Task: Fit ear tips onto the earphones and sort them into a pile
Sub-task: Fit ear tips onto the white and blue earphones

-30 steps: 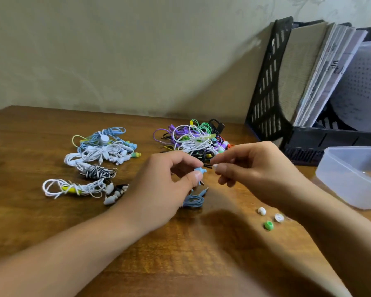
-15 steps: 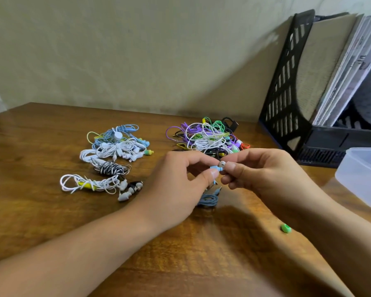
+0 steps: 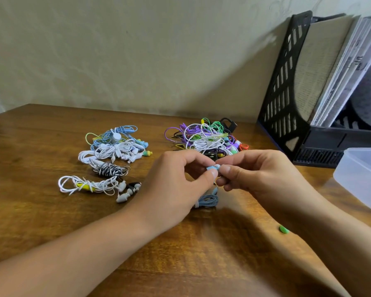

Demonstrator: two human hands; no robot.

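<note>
Since a second ago we have brought the white ear tip (image 3: 217, 166) onto the blue earbud (image 3: 211, 168) in front of the tangled earphone pile (image 3: 204, 140) (left hand (image 3: 176, 185) fingers pinching the bud, right hand (image 3: 259, 176) pinching the tip), so seating is likely underway.

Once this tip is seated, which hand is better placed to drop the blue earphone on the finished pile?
Probably the left hand. It already pinches the blue earphone, and the tidy pile lies on its side of the table. The right hand only holds the ear tip and would have to cross over.

Head view, down onto near desk (image 3: 51, 211)
</note>
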